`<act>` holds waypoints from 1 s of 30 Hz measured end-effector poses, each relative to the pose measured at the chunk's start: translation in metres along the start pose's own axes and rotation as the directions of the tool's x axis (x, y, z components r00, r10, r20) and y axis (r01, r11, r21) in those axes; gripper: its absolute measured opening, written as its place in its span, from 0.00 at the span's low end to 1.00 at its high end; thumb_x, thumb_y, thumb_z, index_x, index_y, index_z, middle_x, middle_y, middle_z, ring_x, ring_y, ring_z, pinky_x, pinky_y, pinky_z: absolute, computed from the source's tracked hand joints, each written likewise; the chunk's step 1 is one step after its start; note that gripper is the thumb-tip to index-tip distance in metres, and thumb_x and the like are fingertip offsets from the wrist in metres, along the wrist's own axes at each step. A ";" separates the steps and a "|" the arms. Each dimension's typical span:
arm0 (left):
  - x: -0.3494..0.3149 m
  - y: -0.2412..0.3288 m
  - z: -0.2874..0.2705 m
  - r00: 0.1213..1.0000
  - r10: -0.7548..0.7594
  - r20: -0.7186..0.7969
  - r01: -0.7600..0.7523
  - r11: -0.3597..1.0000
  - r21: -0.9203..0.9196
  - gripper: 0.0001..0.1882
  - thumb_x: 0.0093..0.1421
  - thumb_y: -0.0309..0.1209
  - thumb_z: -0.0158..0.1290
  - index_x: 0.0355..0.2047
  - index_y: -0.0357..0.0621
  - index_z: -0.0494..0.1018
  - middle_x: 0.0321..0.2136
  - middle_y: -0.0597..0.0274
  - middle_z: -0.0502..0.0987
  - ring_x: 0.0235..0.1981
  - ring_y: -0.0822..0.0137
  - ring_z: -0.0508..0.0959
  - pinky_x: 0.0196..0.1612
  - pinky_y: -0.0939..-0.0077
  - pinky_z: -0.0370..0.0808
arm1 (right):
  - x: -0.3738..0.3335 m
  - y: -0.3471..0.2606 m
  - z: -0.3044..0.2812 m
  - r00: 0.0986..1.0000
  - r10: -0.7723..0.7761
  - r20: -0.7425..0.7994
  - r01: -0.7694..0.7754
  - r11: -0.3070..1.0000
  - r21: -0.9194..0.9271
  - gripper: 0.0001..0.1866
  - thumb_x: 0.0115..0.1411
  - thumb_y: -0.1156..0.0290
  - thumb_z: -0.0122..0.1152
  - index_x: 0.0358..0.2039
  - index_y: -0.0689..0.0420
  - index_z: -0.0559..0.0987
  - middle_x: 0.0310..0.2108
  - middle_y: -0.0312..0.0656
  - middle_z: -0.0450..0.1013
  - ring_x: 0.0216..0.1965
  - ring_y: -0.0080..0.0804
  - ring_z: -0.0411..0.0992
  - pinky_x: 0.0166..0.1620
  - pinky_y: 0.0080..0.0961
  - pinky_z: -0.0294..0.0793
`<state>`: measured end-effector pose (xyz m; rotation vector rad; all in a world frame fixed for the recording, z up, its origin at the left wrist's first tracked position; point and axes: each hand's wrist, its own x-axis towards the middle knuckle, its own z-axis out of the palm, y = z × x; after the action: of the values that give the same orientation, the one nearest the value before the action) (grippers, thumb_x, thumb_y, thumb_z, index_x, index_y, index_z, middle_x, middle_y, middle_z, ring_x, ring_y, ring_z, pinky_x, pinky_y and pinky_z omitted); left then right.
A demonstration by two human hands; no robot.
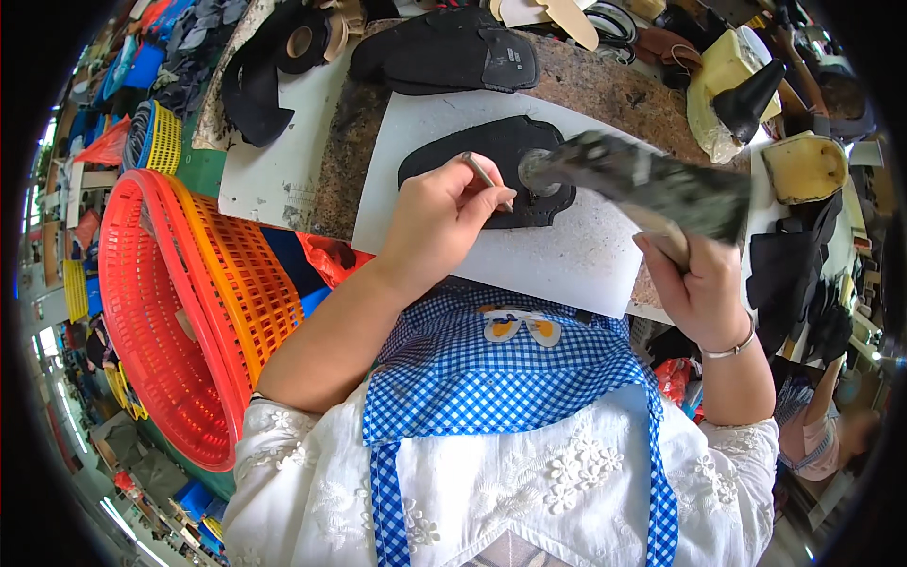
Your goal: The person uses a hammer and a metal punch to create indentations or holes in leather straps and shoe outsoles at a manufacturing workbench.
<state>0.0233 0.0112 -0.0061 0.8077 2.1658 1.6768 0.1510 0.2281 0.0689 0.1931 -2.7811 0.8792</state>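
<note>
On a white board (595,255) lies a flat black shoe piece (449,142) with a notched outline. My left hand (439,213) rests over its near edge, fingers pinched round a slim metal punch (485,174). The punch slants, its lower tip down by the black piece. My right hand (704,283) is closed round the handle of a hammer (661,184). Its long, dark, worn head is smeared by motion. In the picture the round hammer face overlaps the right end of the black piece, beside the punch; whether it touches cannot be told.
A stack of black shoe pieces (453,57) sits at the worktable's far side, with a tape roll (304,45) to its left. Red and orange plastic baskets (250,293) stand at left. A yellowed block (803,170) is at right. Another person (817,435) shows at far right.
</note>
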 end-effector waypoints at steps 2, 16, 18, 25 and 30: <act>0.002 -0.003 -0.006 0.988 -0.129 0.079 0.129 0.992 0.000 0.05 0.58 0.22 0.56 0.35 0.37 0.73 0.26 0.62 0.79 0.28 0.78 0.78 0.30 0.83 0.74 | 0.001 -0.005 -0.003 0.996 0.079 -0.039 -0.078 0.996 0.036 0.07 0.54 0.79 0.62 0.35 0.64 0.76 0.19 0.41 0.72 0.18 0.33 0.73 0.23 0.23 0.69; -0.003 -0.006 -0.015 0.993 -0.050 0.106 0.050 0.999 0.000 0.02 0.60 0.21 0.54 0.33 0.36 0.73 0.27 0.64 0.79 0.26 0.78 0.76 0.31 0.83 0.73 | 0.004 -0.005 -0.004 0.994 0.095 -0.054 -0.091 0.993 0.078 0.06 0.55 0.78 0.62 0.31 0.62 0.74 0.15 0.42 0.66 0.14 0.33 0.68 0.20 0.25 0.64; -0.006 -0.006 -0.012 0.995 -0.017 0.098 0.011 0.998 0.062 0.03 0.59 0.21 0.54 0.34 0.36 0.73 0.26 0.63 0.78 0.26 0.78 0.76 0.30 0.83 0.73 | 0.005 -0.006 -0.004 0.981 0.109 -0.158 -0.085 0.984 0.154 0.06 0.56 0.78 0.61 0.33 0.63 0.74 0.15 0.41 0.66 0.14 0.30 0.67 0.20 0.25 0.64; -0.007 -0.005 -0.014 0.996 0.072 0.054 -0.081 0.978 0.192 0.07 0.58 0.22 0.56 0.37 0.36 0.73 0.26 0.61 0.78 0.28 0.76 0.77 0.28 0.82 0.74 | 0.006 0.001 0.008 1.000 -0.006 -0.025 0.006 1.000 0.023 0.06 0.53 0.79 0.62 0.29 0.61 0.73 0.15 0.43 0.67 0.15 0.37 0.69 0.20 0.28 0.66; -0.007 -0.007 -0.022 0.994 -0.006 0.112 0.000 0.999 0.048 0.03 0.58 0.22 0.55 0.33 0.37 0.73 0.28 0.63 0.79 0.28 0.78 0.77 0.28 0.84 0.73 | 0.005 -0.006 -0.001 0.991 0.122 -0.064 -0.113 0.985 0.127 0.08 0.55 0.78 0.63 0.35 0.64 0.75 0.16 0.40 0.69 0.15 0.30 0.69 0.21 0.22 0.66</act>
<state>0.0150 -0.0114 -0.0071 0.8894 2.1370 1.5439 0.1474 0.2232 0.0741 0.0165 -2.6973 1.0651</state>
